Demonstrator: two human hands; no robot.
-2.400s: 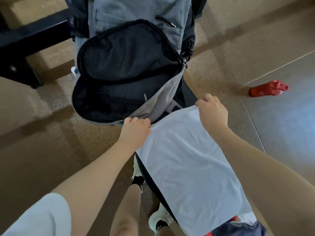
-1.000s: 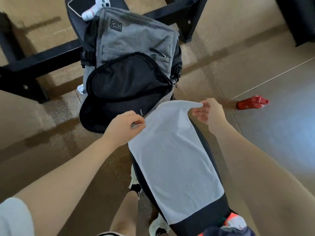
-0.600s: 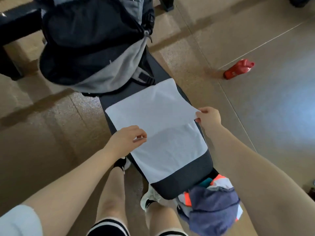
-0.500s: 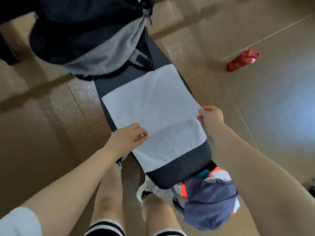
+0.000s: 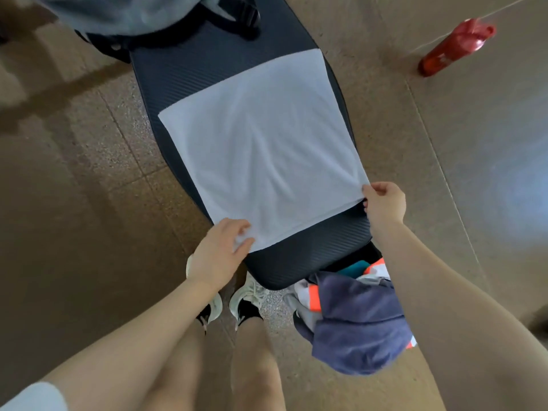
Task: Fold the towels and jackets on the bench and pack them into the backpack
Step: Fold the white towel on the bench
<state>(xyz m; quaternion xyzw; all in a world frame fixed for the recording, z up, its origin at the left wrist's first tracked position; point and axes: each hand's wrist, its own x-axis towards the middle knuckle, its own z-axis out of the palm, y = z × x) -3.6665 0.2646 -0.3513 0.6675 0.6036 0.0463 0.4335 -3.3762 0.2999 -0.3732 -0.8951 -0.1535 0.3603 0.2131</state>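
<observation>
Left hand [image 5: 221, 251] at 6 o'clock of the frame, thumb and fingers pinching the near left corner of the white towel [image 5: 261, 146]. Towel spread flat in a doubled layer on the black padded surface [image 5: 311, 256], roughly square, tilted so its far edge runs toward 1 o'clock and its near edge slopes from 7 o'clock up toward 3 o'clock. Long axis of the surface running from 6 o'clock to 12 o'clock, with the grey backpack [image 5: 124, 13] at its far end, at 11 o'clock, only partly in view. Right hand [image 5: 384, 204] at 4 o'clock of the towel, pinching the near right corner, that corner lifted slightly off the padding. Both grips on the near edge, so all the cloth lies away from the hands, toward 12 o'clock; a further fold likely means carrying that edge forward, or one corner across to the other. Neither hand clearly nearer the backpack. Heap of navy, orange and white clothing [image 5: 355, 315] hanging off the near end at 5 o'clock, not yet folded. Red bottle [image 5: 453, 47] lying on the floor [image 5: 74, 203] at 2 o'clock, well apart.
</observation>
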